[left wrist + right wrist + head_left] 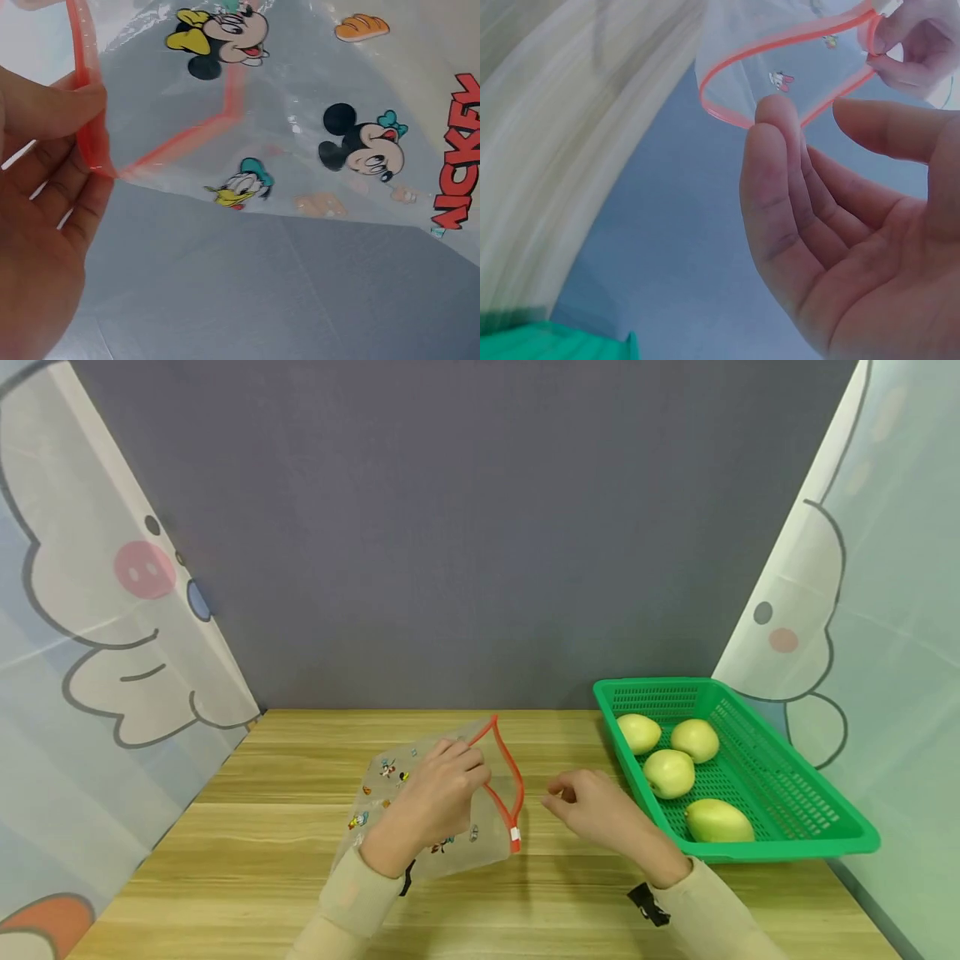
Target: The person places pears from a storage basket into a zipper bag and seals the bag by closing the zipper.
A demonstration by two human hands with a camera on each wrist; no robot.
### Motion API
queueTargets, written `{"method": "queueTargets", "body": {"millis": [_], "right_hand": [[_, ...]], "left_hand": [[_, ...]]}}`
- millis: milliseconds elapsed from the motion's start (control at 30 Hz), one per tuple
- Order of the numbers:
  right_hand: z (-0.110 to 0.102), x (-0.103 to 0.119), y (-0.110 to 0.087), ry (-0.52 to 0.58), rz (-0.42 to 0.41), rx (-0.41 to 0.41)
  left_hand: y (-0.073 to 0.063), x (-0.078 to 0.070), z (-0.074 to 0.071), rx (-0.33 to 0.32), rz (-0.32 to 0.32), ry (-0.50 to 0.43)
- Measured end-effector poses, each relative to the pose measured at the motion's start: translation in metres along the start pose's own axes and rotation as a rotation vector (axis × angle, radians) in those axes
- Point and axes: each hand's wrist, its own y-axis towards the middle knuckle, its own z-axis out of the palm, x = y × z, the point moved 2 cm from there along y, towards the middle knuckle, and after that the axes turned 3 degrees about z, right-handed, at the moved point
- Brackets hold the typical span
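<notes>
A clear zip bag [405, 777] with cartoon prints and a red zip edge is held up over the table, its mouth spread apart toward the right. My left hand [448, 785] pinches the red edge between thumb and fingers, plain in the left wrist view, where the thumb [56, 109] lies over the strip. A white slider [514, 834] sits at the near end of the zip. To the right of the bag's mouth my right hand [592, 806] hovers with relaxed fingers [769, 180], nothing between them and the thumb.
At the right of the wooden table [225, 827] stands a green basket [780, 760] holding several yellow-green fruits [718, 821]. A grey panel [480, 543] rises behind, and printed curtains [892, 610] flank both sides.
</notes>
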Motion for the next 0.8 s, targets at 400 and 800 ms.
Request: {"method": "queueTargets", "body": {"millis": [400, 800], "right_hand": [[-0.018, -0.001, -0.015, 0.009, -0.034, 0.005], [-0.035, -0.002, -0.028, -0.046, -0.046, 0.009]], "left_hand": [[0.0, 0.001, 0.002, -0.047, 0.041, -0.038], [0.005, 0.006, -0.003, 0.08, 0.065, 0.003]]}}
